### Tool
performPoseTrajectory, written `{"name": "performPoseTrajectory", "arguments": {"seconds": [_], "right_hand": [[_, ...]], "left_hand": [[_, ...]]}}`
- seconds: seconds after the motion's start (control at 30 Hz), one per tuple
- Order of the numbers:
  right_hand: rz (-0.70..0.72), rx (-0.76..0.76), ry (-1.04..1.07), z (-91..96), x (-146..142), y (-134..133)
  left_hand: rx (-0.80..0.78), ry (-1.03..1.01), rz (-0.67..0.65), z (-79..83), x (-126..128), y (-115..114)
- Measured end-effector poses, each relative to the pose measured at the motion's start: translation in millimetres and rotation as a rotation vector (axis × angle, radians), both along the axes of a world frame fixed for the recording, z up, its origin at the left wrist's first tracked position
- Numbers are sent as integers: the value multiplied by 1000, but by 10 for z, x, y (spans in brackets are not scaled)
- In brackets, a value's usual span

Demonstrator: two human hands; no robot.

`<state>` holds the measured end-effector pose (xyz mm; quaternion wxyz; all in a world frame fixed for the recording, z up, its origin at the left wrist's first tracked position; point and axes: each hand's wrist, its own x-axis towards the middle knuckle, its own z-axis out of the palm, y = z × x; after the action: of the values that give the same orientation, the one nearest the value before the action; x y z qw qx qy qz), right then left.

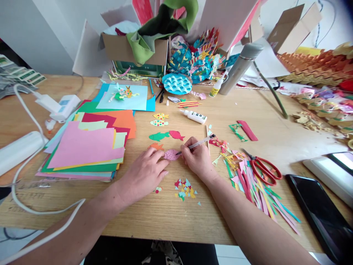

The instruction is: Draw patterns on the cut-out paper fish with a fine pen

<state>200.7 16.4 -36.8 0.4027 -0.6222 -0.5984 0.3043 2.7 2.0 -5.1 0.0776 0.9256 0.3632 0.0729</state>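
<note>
My left hand (145, 173) rests its fingertips on a pink paper fish with dark dots (171, 154), pinning it to the wooden table (165, 217). My right hand (197, 158) grips a slim pen (197, 143), its tip at the fish's right side. A small orange paper piece (156, 147) lies partly under my left fingers. Just above my hands sit a green paper fish (159, 136) and a red one (177, 135). Farther up lie two small dotted paper fish (160, 119). Scattered triangle paper scraps (186, 189) lie below my hands.
A stack of coloured paper sheets (82, 147) lies to the left, and a white glue bottle (194, 116) lies above my hands. To the right are red-handled scissors (264, 169), paper strips (248, 184) and a black phone (320, 217). A white cable (22, 165) runs along the left.
</note>
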Motion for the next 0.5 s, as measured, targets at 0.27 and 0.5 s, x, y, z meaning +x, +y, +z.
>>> {"name": "performPoseTrajectory", "arguments": {"seconds": [0.27, 0.5], "right_hand": [[-5, 12, 18, -7, 4, -10], [-1, 3, 20, 10, -5, -10]], "left_hand": [[12, -14, -5, -6, -6, 1], [-3, -3, -1, 0, 4, 12]]}}
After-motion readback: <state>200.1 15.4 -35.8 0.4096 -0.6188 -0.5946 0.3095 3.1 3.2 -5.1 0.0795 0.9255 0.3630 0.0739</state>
